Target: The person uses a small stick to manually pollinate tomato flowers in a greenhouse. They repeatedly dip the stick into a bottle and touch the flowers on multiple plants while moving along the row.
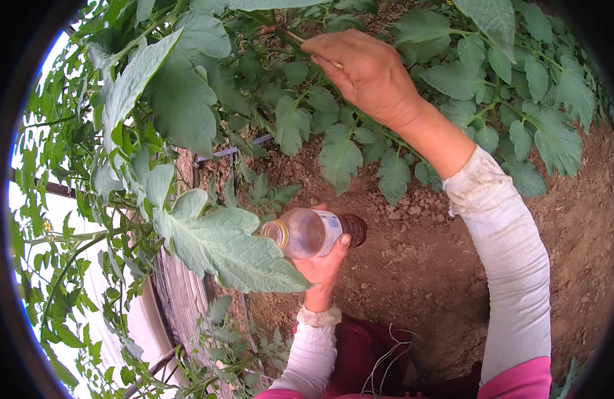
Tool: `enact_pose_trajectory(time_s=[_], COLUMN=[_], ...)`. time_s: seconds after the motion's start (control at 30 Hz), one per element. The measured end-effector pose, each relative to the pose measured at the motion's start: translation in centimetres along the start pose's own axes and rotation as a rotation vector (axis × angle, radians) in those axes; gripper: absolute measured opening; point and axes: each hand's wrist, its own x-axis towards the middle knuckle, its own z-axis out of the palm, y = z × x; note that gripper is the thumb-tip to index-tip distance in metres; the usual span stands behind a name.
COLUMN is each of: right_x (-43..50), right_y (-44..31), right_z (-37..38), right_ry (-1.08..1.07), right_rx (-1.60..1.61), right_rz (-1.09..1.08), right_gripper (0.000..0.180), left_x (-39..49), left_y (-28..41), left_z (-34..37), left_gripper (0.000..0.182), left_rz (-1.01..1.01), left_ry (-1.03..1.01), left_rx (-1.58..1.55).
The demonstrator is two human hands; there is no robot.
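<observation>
My left hand (319, 267) grips a clear plastic bottle (304, 229) from below. The bottle lies tilted toward the left, its uncapped mouth behind the edge of a large tomato leaf (232, 244). A printed label wraps its middle, and dark reddish-brown liquid shows at the base end. Higher up, among the foliage, my right hand (361, 77) pinches a thin wooden stick (293, 36), which points left toward a green tomato stem (269, 20). Leaves partly cover the stick's far end, so whether it touches the stem is unclear.
Tomato plants (451, 75) spread across the top and left. Brown soil (416, 279) lies below them. A pale strap (237, 149) crosses the soil near the plants. At left is a whitish plastic sheet (142, 319); thin white strings (386, 354) hang by my lap.
</observation>
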Motion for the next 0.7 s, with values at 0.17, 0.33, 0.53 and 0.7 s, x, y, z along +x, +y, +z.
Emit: enact_pose_trajectory(time_s=[0.17,0.33,0.53,0.7], right_x=[-0.6,-0.9,-1.2,-0.7], right_y=[0.3,0.3,-0.3,-0.4], right_z=[0.9,1.5,2.0,3.4], right_ry=[0.011,0.059,0.055,0.179], right_rx=[-0.003,-0.004,0.102,0.359], right_rz=[-0.023,-0.027,0.327,0.660], right_gripper=[0.023,0.024,0.018,0.020], left_x=[0.0,-0.2,-0.1,0.4], left_y=[-0.3,-0.4,-0.8,-0.9], left_z=[-0.3,-0.2,0.3,0.2], left_gripper=[0.073,0.068,0.067,0.070], left_rz=[-0.055,-0.063,-0.058,-0.074], left_ry=[0.014,0.019,0.008,0.003], left_rx=[-0.045,-0.089,-0.083,-0.037])
